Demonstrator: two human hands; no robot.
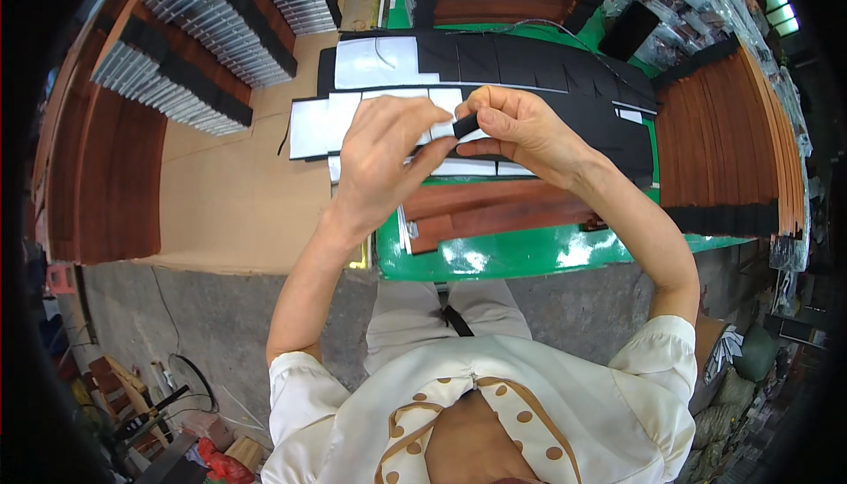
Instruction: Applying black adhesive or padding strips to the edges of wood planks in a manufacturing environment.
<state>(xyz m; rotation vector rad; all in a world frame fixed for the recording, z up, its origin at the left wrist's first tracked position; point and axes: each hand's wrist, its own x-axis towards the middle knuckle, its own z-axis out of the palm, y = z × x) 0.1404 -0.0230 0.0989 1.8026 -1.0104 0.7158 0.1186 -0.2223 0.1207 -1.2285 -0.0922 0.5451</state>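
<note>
Above the green worktable (494, 255), a small black foam pad (466, 125) is pinched between the fingertips of the left hand (381, 159) and right hand (522, 131). Many white-backed black sheets (388, 65) remain unpeeled; reddish wooden strips (503, 206) lie below, seemingly unpadded.

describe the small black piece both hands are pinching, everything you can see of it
The small black piece is a short, dark, matte strip, foam-like or rubbery in look. It is held above the green table, over black and white sheets. The right hand grips its right end; the left hand fingertips meet its left end. Most is hidden by fingers.
</note>
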